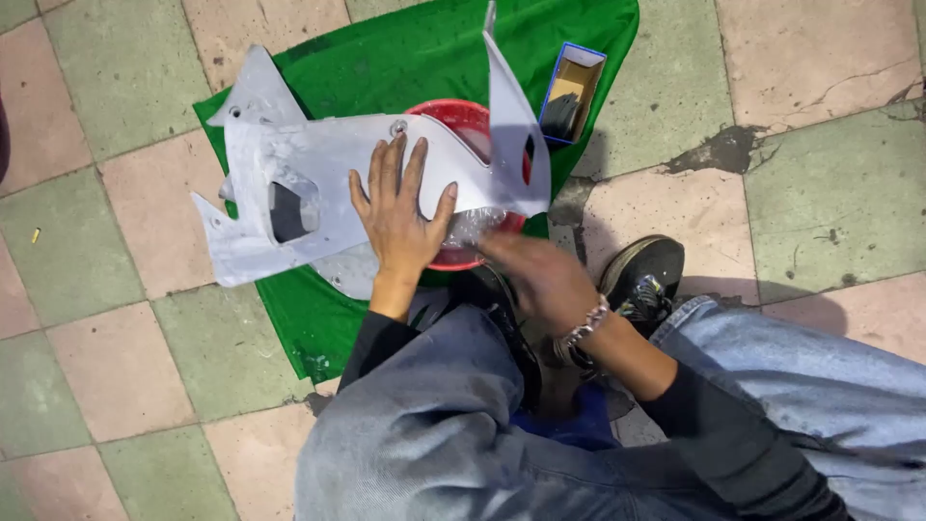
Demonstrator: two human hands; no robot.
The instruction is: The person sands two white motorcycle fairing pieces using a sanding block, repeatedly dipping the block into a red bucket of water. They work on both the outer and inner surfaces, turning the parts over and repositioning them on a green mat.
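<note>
A pale grey plastic fairing panel with cut-outs lies over a red basin on a green cloth. My left hand presses flat on the panel with fingers spread. My right hand is blurred at the basin's near rim, just below the panel's lower edge; whether it holds anything I cannot tell. A bead bracelet is on that wrist.
The green cloth is spread on a checkered pink and green tiled floor. A small open blue box stands beside the basin at the back. My knees in jeans and a black shoe are in the foreground.
</note>
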